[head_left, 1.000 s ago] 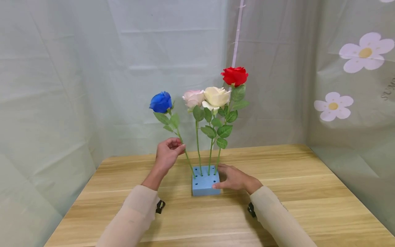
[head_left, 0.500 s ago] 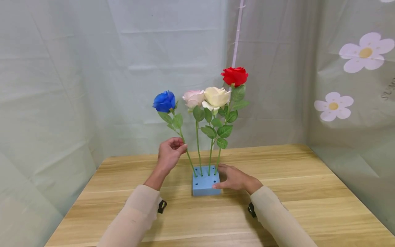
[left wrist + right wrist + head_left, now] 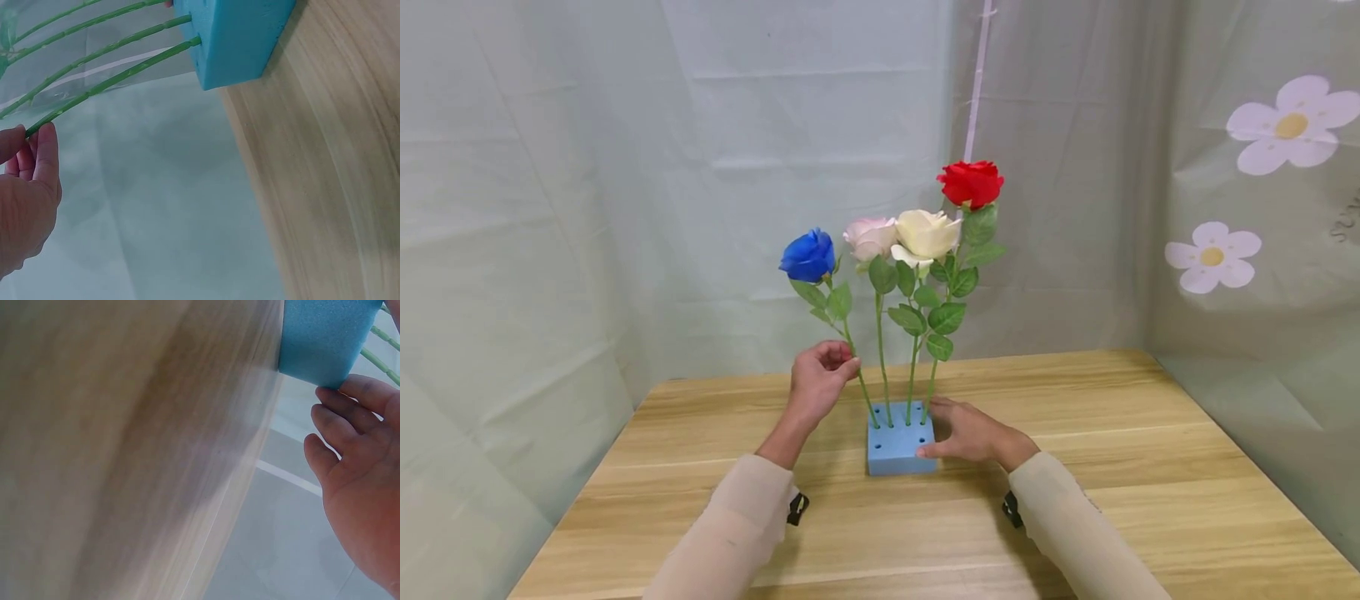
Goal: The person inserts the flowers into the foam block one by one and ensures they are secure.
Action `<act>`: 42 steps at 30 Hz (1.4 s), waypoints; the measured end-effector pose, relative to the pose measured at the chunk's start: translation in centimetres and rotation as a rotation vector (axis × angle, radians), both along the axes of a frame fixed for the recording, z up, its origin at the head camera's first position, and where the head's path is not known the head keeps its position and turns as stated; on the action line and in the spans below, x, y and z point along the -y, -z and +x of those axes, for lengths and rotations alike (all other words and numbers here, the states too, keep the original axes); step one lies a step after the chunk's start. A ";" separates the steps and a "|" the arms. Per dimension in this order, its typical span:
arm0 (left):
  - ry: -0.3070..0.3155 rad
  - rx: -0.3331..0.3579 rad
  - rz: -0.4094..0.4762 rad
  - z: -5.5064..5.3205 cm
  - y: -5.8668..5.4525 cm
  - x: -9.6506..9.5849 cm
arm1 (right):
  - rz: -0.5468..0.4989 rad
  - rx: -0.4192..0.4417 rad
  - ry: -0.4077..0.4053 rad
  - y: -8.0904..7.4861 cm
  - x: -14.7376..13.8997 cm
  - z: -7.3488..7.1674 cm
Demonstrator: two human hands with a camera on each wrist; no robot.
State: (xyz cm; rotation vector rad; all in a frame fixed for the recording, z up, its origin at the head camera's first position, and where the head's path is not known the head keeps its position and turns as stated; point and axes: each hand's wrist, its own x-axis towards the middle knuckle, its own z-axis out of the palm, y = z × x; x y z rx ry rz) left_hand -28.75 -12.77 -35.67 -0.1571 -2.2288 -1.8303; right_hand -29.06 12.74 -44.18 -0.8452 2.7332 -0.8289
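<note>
My left hand [image 3: 820, 379] pinches the green stem of the blue rose [image 3: 808, 256] between thumb and fingertips. That stem's lower end stands in a hole of the light blue foam block [image 3: 901, 462], and the flower leans left. In the left wrist view the pinched stem [image 3: 119, 76] runs straight into the block [image 3: 240, 44]. My right hand [image 3: 973, 431] holds the block at its right side, thumb at the front corner and fingers at the back. A pale pink rose [image 3: 871, 239], a cream rose [image 3: 927, 234] and a red rose [image 3: 972, 185] stand in the same row of holes.
The block sits on a wood-grain table [image 3: 700, 483], whose far edge runs just behind it. Pale curtains [image 3: 820, 108] hang around the back and sides, with printed flowers on the right one. Several other holes show in the block's top.
The blue rose has swung right, closer to the pink rose, and its head now sits slightly lower. My left hand has moved right with the stem. My right hand stays at the block.
</note>
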 end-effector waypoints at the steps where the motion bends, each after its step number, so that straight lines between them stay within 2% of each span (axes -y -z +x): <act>1: 0.000 0.004 -0.001 0.0 0.1 0.0 | 0.000 0.001 0.002 0.0 0.0 0.0; 9: -0.009 0.023 -0.015 0.2 0.5 -0.3 | -0.008 0.001 -0.002 0.0 -0.1 -0.1; 21: -0.002 0.002 -0.015 0.0 1.1 -0.5 | -0.013 -0.004 -0.001 -0.2 -0.2 0.0; 28: -0.014 -0.005 -0.061 0.2 1.4 -0.4 | -0.018 0.000 0.000 -0.1 0.0 0.1; 42: -0.005 0.020 -0.084 0.1 1.5 -0.2 | 0.006 -0.001 -0.005 -0.4 0.0 0.1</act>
